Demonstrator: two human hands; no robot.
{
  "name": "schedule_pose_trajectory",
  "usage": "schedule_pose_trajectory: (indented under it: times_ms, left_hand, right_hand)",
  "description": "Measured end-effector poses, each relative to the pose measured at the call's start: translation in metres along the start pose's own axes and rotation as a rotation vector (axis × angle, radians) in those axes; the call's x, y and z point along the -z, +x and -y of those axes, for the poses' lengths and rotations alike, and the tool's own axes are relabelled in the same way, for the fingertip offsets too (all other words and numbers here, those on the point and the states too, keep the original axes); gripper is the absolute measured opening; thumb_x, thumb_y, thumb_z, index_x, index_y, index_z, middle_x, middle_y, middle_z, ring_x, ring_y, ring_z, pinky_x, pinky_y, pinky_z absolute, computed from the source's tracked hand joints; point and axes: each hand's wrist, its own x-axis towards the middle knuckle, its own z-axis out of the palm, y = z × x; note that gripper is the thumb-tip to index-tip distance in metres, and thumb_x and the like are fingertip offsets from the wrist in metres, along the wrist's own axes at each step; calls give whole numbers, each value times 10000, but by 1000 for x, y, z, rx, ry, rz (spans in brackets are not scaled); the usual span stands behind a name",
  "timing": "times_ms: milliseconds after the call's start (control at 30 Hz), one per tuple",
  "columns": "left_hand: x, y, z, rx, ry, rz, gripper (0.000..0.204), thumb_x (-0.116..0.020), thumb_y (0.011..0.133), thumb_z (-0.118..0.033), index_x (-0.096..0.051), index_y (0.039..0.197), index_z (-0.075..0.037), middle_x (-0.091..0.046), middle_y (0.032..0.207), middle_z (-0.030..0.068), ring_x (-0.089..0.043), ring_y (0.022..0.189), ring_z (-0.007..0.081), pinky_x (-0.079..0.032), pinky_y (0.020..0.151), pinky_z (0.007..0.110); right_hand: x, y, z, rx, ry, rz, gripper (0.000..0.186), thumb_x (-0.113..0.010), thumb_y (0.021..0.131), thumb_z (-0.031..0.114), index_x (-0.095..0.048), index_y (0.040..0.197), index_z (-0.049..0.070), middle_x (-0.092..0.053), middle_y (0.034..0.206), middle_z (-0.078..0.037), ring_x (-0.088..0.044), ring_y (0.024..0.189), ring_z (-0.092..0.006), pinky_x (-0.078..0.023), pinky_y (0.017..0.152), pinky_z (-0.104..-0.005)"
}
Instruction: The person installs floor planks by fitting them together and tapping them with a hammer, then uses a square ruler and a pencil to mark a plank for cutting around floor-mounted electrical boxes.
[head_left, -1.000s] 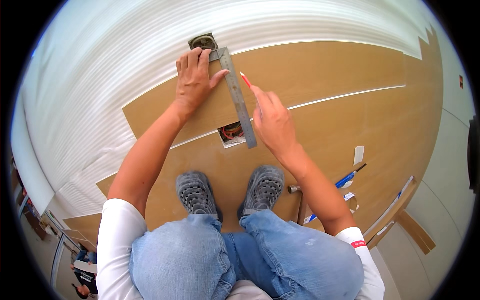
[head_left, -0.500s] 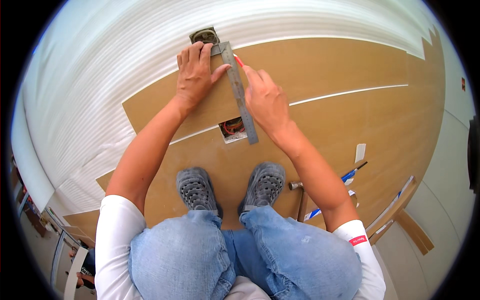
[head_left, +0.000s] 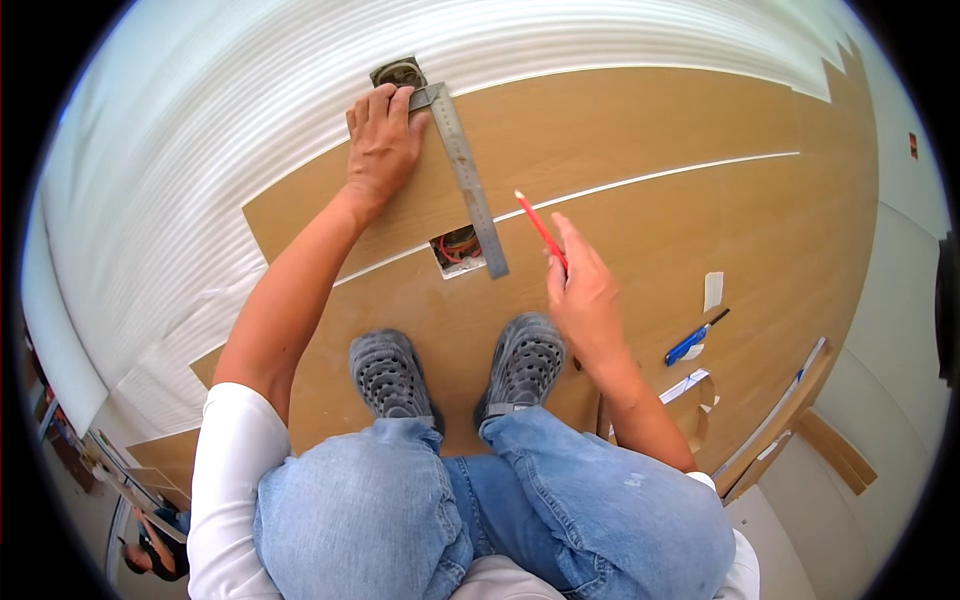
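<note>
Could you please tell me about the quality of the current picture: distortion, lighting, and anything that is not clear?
Head view: fisheye bending bows the upper plank's long edges, with black corners; head view: bright light, white sheeting palest; head view: steel square and red pencil show clear outlines, while the person at lower left is too small for detail.

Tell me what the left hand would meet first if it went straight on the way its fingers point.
The left hand would most likely meet the dark square recess in the white ribbed sheet, just beyond its fingertips; any overlap or height difference there is unclear.
</note>
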Motion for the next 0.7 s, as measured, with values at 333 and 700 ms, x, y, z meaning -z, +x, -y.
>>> schedule_pose_trajectory:
  times_ms: [333,700]
  left_hand:
    - [77,-54,33,-89,64,-71,358,-745,888,-26,-676,1240,-8,-633,1146,160,-633,1046,362,-540,888,451]
    - [148,-137,-30,264,-250,76,283,-672,1001,-111,-663,1251,20,-631,1141,181,-643,1048,372,-539,894,454]
  right_hand:
    - [-21,-6,4,-136,160,121,321,-679,928,70,-630,1235,-8,-686,1105,-210,-660,992,-423,-545,862,-477]
    - [-67,-35,4,226,-38,89,406,-776,844,170,-655,1213,51,-706,1019,-157,-678,936,-360,-562,804,-474]
